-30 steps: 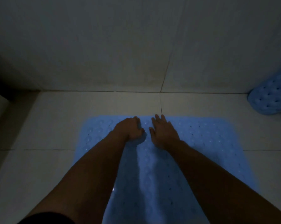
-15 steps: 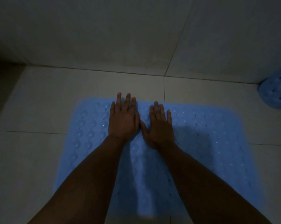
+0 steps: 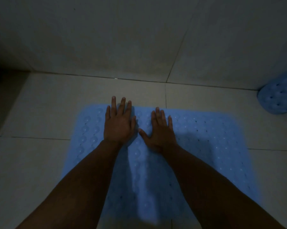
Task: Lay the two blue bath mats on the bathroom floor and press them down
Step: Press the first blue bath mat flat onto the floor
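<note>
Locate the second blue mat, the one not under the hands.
Head view, far right edge: the second blue mat sits bunched by the base of the wall, apart from the flat mat.

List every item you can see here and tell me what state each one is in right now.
Flat blue perforated rubber bath mat: spread out on the floor tiles, both palms on it.
Second blue perforated bath mat: curled up against the wall, not laid.
Left hand: fingers straight, pressing, fingertips past the mat's far edge.
Right hand: fingers spread, pressing.
</note>
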The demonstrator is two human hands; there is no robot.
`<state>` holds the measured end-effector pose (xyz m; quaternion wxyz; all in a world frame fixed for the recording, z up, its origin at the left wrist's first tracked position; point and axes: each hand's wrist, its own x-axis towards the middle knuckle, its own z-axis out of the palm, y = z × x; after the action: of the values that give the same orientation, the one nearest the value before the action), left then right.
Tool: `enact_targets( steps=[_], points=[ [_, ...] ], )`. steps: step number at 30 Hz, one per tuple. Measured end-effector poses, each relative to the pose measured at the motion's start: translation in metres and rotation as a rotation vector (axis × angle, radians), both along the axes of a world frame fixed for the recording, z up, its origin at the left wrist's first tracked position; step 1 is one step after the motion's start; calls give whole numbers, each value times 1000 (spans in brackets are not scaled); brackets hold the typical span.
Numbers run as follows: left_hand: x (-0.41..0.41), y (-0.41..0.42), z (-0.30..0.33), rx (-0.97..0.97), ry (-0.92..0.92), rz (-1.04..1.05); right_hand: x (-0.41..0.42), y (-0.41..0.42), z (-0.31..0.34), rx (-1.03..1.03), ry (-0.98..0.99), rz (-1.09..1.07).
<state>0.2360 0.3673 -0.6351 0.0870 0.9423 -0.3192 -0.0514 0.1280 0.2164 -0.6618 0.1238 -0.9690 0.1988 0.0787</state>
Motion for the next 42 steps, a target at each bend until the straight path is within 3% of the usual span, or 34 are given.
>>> enact_targets(
  steps=[4,8,16,22,28,34,42],
  points=[
    [-19,-12,23,21,35,32,19,-26,47,228,187,14],
    [-42,-50,29,20,76,-39,13,-71,89,207,-29,-103],
    [-120,-144,-24,-18,65,-270,-77,-139,48,209,-334,-361],
    [-133,-147,-41,33,1,-259,-109,-152,17,126,-458,-270],
    [-127,-143,-42,20,37,-250,-106,-148,22,100,-443,-239],
    [-126,-149,-42,1,21,-250,-129,-154,25,102,-231,-232],
    [-101,-164,-2,55,255,-170,-99,-155,23,99,-148,-126]
  ],
)
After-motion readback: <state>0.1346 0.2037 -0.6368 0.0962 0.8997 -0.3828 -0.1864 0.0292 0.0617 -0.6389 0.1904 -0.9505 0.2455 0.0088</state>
